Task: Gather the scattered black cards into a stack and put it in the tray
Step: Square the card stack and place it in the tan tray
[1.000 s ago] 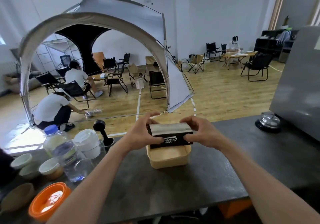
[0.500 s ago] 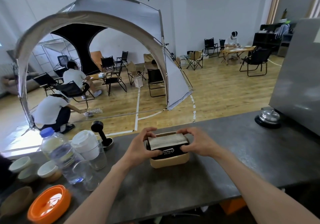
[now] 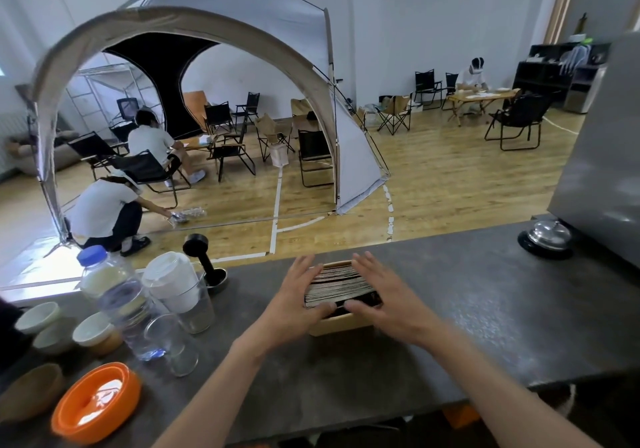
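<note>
Dark grey stone-look counter [image 3: 485,326] in a big hall with wood flooring; nearest clutter is at the left edge: orange lid [image 3: 95,402], then a clear water bottle [image 3: 114,298] and glasses.

Mid-counter: tan tray [image 3: 341,323] with the stack of black cards [image 3: 337,286] sitting in it, standing on edge so the pale card edges face up. No loose cards visible on the counter, so gather step looks done and placement looks near-final.

Handling, my read: many thin, glossy cards, light individually, decent weight as a block. Stiff along the faces but the block shears and fans easily, and slick faces will slide. Best hold is a squeeze on the two short ends with thumbs along the near face, keeping pressure even so nothing squirts out.

Grip: left hand [image 3: 294,298] and right hand [image 3: 384,295] flank the stack, fingers spread and flat, not curled. Palms are just beside the stack ends, thumbs at the near face. Neither hand is clamped on anything; motion blur hides whether the palms touch the cards.

Further back: desk bell [image 3: 549,238] far right, grey dome tent [image 3: 194,21] and folding chairs beyond.
</note>
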